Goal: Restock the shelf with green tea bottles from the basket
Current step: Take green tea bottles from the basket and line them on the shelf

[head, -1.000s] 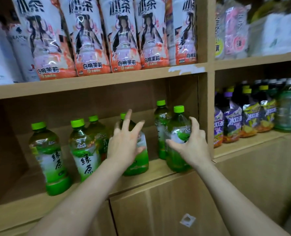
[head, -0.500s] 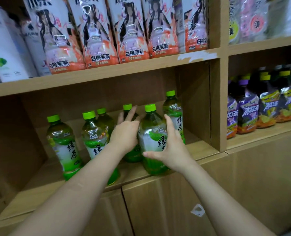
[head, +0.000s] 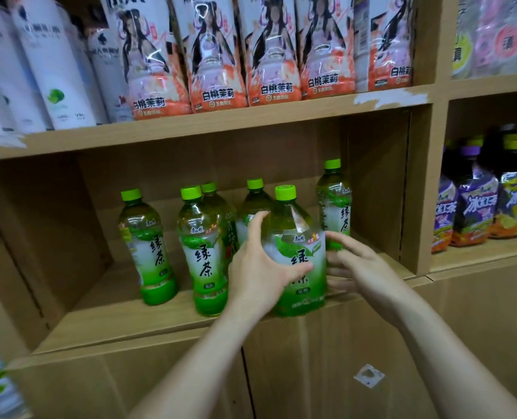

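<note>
Gripping a clear plastic green tea bottle [head: 296,255] at the front edge of a wooden shelf [head: 124,325], the left hand [head: 260,276] wraps its fingers around the label with the thumb across the front. The right hand [head: 363,267] is spread wide beside the bottle's right side; whether it touches cannot be told. The bottle is rounded, with a bright green screw cap and a glossy white-and-green label reading 绿茶. Five more green tea bottles stand upright around it: two at front left [head: 147,249], two close behind, and one at back right [head: 334,204]. On the shelf above stand shiny orange-and-white bottles [head: 218,55] marked 白桃茉莉, with white bottles [head: 45,65] to their left. Purple and yellow labelled bottles [head: 477,213] fill the next compartment to the right.
</note>
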A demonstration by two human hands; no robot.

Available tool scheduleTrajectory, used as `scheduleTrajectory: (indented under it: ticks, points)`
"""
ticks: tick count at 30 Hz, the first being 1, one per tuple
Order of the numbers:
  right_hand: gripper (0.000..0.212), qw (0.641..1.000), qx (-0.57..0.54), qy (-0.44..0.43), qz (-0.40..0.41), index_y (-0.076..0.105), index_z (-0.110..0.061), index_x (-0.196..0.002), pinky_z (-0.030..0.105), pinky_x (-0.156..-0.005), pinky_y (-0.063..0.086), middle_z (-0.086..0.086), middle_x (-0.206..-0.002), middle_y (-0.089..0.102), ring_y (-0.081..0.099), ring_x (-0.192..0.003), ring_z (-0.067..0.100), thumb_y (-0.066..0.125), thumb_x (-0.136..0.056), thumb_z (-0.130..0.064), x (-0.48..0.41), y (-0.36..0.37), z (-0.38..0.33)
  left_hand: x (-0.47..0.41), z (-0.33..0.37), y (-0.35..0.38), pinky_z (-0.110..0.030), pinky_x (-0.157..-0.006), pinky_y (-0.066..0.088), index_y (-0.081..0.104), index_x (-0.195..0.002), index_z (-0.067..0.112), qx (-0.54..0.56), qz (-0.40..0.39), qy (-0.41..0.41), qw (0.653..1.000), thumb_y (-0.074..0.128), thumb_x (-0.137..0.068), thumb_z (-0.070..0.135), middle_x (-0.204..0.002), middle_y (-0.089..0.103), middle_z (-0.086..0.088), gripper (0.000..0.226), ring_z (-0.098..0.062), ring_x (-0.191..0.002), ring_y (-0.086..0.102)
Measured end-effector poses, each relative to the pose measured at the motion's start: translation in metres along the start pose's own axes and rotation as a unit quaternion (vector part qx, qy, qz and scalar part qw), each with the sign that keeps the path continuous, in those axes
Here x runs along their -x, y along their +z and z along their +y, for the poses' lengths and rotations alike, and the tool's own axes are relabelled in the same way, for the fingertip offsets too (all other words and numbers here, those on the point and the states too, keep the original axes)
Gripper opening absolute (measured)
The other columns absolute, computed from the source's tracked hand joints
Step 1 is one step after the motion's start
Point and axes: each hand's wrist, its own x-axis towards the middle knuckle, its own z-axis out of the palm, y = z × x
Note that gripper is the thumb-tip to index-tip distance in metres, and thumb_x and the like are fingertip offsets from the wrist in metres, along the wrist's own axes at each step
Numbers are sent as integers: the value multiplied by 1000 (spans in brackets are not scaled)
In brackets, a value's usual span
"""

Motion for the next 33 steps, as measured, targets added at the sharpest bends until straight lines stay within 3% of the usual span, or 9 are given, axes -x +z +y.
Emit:
scheduleTrajectory:
  ticks: [3, 7, 9, 13, 16, 20, 26, 30, 33]
  points:
    - [39, 999, 5, -9, 39, 51, -30, -130, 44, -96, 50, 3, -117, 66, 66, -103, 18, 58, -92, -24, -12, 7, -15, 29, 7, -19, -27, -92, 47, 27, -128, 55, -22, 29, 44, 998, 88, -49, 47, -118, 55, 19, 100, -5, -108, 53]
    - [107, 977, 196, -60, 58, 20, -32, -147, 47, -111, 35, 6, -149, 38, 37, -136, 26, 72, -59, -65, -63, 41, -33, 61, 2, -66, -30, -94, 50, 37, -123, 59, 42, 38, 30, 998, 94, -39, 36, -115, 59, 26, 105, 2, -108, 57]
    - [120, 960, 270, -44, 60, 11, -32, -149, 50, -111, 33, 14, -151, 34, 30, -140, 34, 72, -53, -70, -83, 68, -32, 76, -2, -95, -32, -90, 51, 42, -119, 59, 67, 25, 8, 997, 96, -36, 27, -110, 61, 31, 103, 4, -101, 62]
    - [112, 933, 324, -29, 153, 10, -39, -146, 54, -102, 41, 15, -153, 22, 38, -133, 39, 78, -59, -60, -98, 105, -14, 89, -12, -149, -36, -87, 52, 44, -109, 65, 53, 68, -29, 996, 93, -28, 38, -100, 60, 37, 99, 2, -92, 65]
    - [107, 924, 315, -37, 212, 18, -37, -145, 47, -93, 50, 17, -145, 30, 52, -120, 39, 81, -60, -53, -101, 111, -14, 82, -30, -179, -41, -88, 52, 44, -109, 60, 40, 118, -40, 991, 89, -29, 40, -100, 62, 33, 94, -3, -93, 65]
    - [104, 920, 302, -39, 248, 23, -30, -144, 48, -87, 50, 21, -140, 36, 54, -115, 42, 82, -61, -51, -87, 105, -15, 66, -78, -205, -44, -90, 52, 40, -119, 50, -4, 165, -65, 984, 88, -39, 35, -111, 59, 20, 94, -10, -101, 62]
    - [100, 916, 267, -118, 274, 27, -31, -142, 44, -88, 46, 17, -134, 41, 52, -112, 38, 84, -62, -44, -31, 102, -36, 40, -135, -228, -42, -93, 49, 35, -132, 30, 12, 206, -110, 972, 87, -58, 13, -116, 52, 3, 92, -18, -103, 57]
    - [97, 920, 251, -172, 248, 29, -36, -140, 29, -80, 35, 7, -125, 43, 45, -95, 21, 84, -61, -44, 9, 108, -62, 19, -149, -237, -41, -94, 44, 27, -140, 24, -25, 174, -145, 974, 85, -64, 17, -127, 54, -8, 97, -25, -110, 54]
    - [97, 926, 250, -192, 207, 30, -41, -138, 26, -80, 33, -3, -116, 40, 39, -95, 10, 84, -57, -47, 37, 118, -77, 8, -153, -235, -46, -98, 41, 20, -146, 14, -167, 144, -156, 963, 83, -67, 33, -139, 47, -14, 102, -34, -123, 48]
